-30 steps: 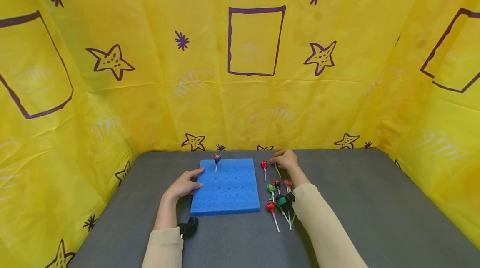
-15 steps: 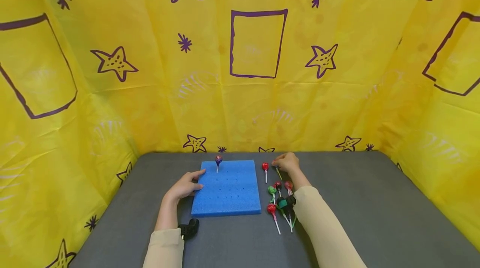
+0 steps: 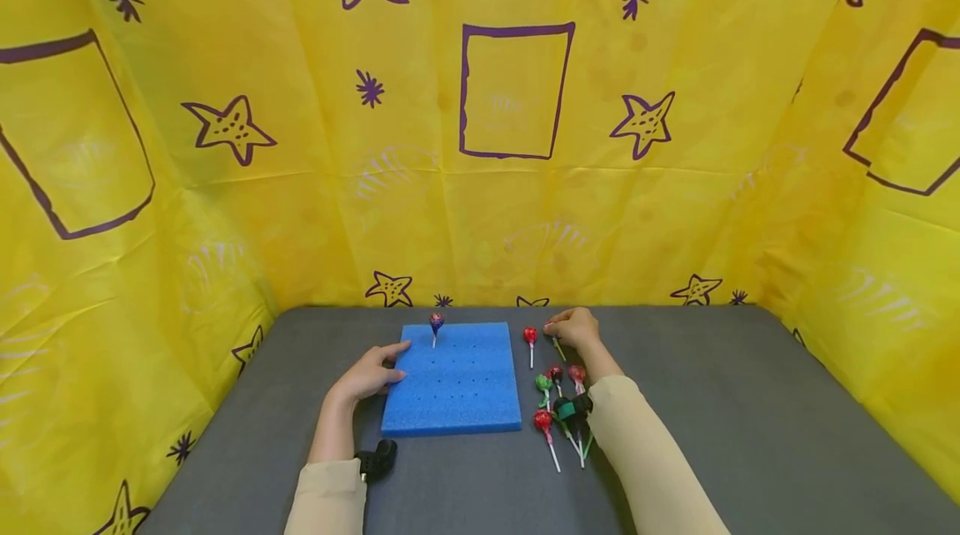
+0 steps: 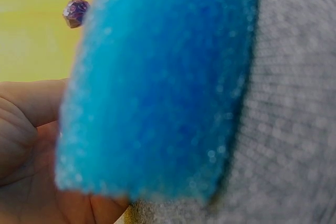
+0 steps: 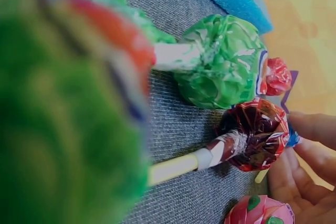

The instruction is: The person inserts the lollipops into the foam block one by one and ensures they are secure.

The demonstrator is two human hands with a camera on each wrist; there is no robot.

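Note:
In the head view my left hand [image 3: 369,372] rests at the left edge of a blue foam board [image 3: 457,410] with small holes, thumb and index finger extended; the board hides part of it in the left wrist view. A purple-wrapped lollipop [image 3: 437,321] stands upright in the board near its back left corner. My right hand [image 3: 576,328] pinches a lollipop whose yellow-green stick [image 3: 558,348] points down toward the table; its head is mostly covered, with blue wrapper [image 5: 294,137] showing at the fingertips. A red lollipop [image 3: 530,336] lies just left of that hand.
Several lollipops lie below the right hand, including a green one [image 5: 220,61], a dark red one [image 5: 257,135] and a red one [image 3: 543,420]. The right wrist camera [image 3: 573,407] covers part of this group. A yellow curtain [image 3: 510,227] encloses the grey table [image 3: 712,402].
The view has shifted slightly. My right hand stays at the same lollipop, its fingers moving a little over the head. My left hand and the board keep their places.

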